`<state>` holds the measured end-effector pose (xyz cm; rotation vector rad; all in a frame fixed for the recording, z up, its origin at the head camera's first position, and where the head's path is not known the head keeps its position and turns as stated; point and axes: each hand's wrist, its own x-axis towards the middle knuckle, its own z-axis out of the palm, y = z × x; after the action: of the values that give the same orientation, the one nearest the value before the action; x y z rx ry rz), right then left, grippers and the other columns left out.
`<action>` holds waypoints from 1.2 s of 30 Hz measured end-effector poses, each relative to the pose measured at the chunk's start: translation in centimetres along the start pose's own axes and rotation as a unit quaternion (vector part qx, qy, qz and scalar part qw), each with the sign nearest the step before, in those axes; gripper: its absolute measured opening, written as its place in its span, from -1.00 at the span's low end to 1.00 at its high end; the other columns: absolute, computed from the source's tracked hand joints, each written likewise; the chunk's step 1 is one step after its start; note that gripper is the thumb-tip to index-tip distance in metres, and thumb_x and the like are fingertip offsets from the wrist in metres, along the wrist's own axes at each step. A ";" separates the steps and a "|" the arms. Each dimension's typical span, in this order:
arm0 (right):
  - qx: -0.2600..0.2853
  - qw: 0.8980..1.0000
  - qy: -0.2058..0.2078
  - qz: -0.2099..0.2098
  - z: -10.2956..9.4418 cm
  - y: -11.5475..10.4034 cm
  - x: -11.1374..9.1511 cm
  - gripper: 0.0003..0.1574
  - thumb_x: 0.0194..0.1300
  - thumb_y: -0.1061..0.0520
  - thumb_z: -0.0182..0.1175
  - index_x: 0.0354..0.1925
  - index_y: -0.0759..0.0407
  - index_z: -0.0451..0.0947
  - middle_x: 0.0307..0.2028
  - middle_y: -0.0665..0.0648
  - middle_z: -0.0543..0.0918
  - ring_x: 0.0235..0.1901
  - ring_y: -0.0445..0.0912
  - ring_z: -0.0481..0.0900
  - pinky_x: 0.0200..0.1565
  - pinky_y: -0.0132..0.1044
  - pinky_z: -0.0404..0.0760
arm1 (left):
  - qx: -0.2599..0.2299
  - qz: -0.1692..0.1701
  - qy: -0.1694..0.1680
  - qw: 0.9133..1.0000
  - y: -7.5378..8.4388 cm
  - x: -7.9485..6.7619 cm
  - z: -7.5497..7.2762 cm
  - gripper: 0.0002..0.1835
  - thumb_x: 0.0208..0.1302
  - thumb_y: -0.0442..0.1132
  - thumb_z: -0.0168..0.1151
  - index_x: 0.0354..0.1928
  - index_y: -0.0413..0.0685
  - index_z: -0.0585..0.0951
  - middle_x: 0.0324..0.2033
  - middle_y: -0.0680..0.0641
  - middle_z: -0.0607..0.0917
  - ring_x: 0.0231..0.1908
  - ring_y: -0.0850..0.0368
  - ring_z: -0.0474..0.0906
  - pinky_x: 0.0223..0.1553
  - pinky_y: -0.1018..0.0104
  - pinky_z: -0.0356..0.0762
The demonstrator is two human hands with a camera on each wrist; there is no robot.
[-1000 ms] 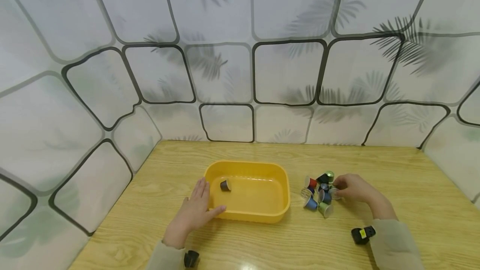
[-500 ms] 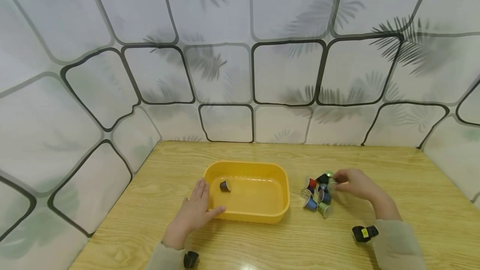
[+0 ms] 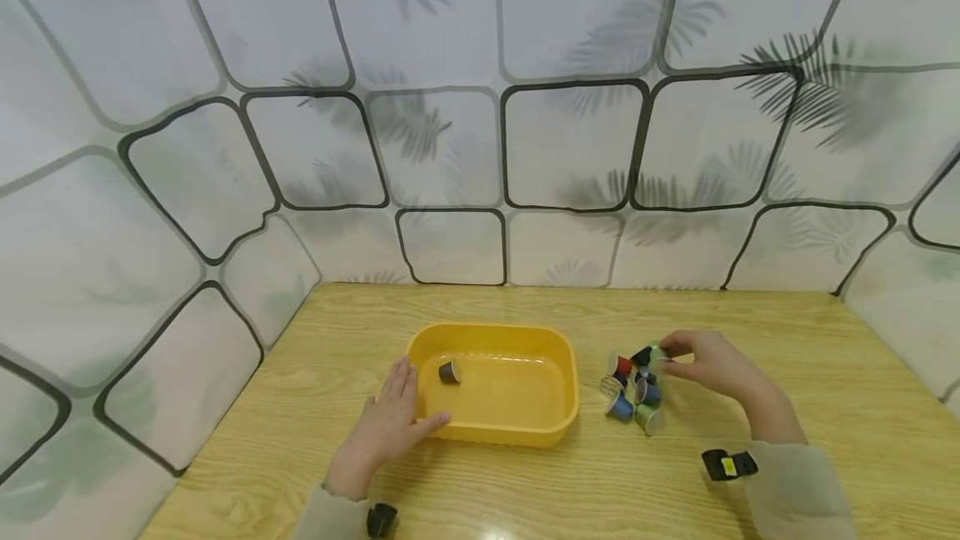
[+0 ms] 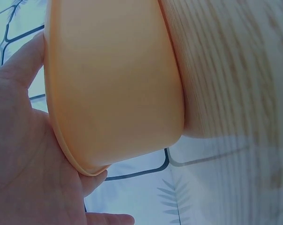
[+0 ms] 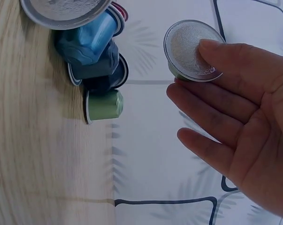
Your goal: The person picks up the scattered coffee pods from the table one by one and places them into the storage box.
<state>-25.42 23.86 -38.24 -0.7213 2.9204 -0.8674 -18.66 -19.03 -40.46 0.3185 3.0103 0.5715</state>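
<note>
My right hand (image 3: 712,363) pinches a green coffee capsule (image 5: 190,49) between thumb and fingers, its silver foil lid facing the right wrist camera. Beside it lies a small pile of coffee capsules: a red one (image 3: 619,364), a blue one (image 3: 620,407), a dark blue one (image 3: 647,392) and a pale green one (image 3: 648,418) among them. Another green capsule (image 5: 104,104) lies at the pile's far end in the right wrist view. My left hand (image 3: 385,423) rests on the left rim of a yellow tray (image 3: 567,407), fingers straight. Inside the tray a dark capsule (image 3: 450,372) lies on its side.
The tray and the pile share a wooden table (image 3: 675,490), with a gap between them. A white wall (image 3: 450,148) with grey outlines and leaf prints stands behind the table and along both sides.
My right hand has lifted the green capsule off the pile's right side and moved slightly up and away. The left hand and tray have stayed put.
</note>
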 end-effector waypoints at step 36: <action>-0.019 0.992 -0.013 -0.126 3.3 -8.1 2.3 -0.67 0.09 0.20 0.24 -0.14 0.29 0.53 -0.25 0.11 0.60 -0.43 -0.20 0.51 -0.43 -0.37 0.51 | -0.009 0.002 -0.001 1.000 -0.1 -0.1 -0.1 -0.03 0.16 0.27 -0.06 0.30 -0.40 -0.06 0.31 -0.28 -0.16 0.30 -0.10 -0.28 0.07 -0.31 -0.07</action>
<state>-23.56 15.13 -36.54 -1.1130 2.8717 -0.8098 -18.57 -19.19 -40.43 0.3250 3.0015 0.5973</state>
